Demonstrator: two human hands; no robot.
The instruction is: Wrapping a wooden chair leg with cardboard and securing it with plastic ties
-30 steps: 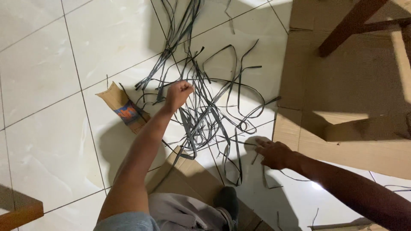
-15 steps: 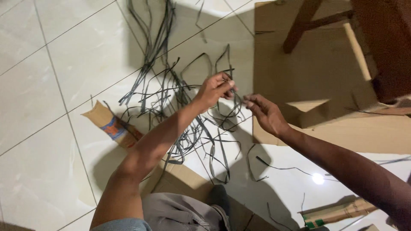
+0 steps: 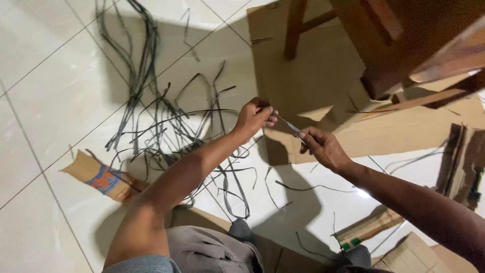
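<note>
Centre of the frame, slightly right: both hands are raised above the floor with one thin dark strip stretched between them. Left hand has fingers pinched closed on the strip's left end; right hand is pinched closed on the other end, lower and to the right. The strip runs as a short taut diagonal between the two pinches, over the edge of a flat cardboard sheet.

Left of centre, a loose tangle of dark strips lies spread on the white tiled floor, with a longer bundle trailing to the upper left. A torn cardboard scrap with a blue and orange print sits at lower left, just beside the left forearm. Wooden furniture legs stand on the cardboard at top; more cardboard pieces at lower right.

Step in hand, as a judgement: one strip has been picked out of the pile and is being held straight, ends gripped. Whatever follows with it calls for both pinches to stay firm and the strip kept clear of the tangle below, since the loose strips lie just beside the left hand and could snag.
</note>
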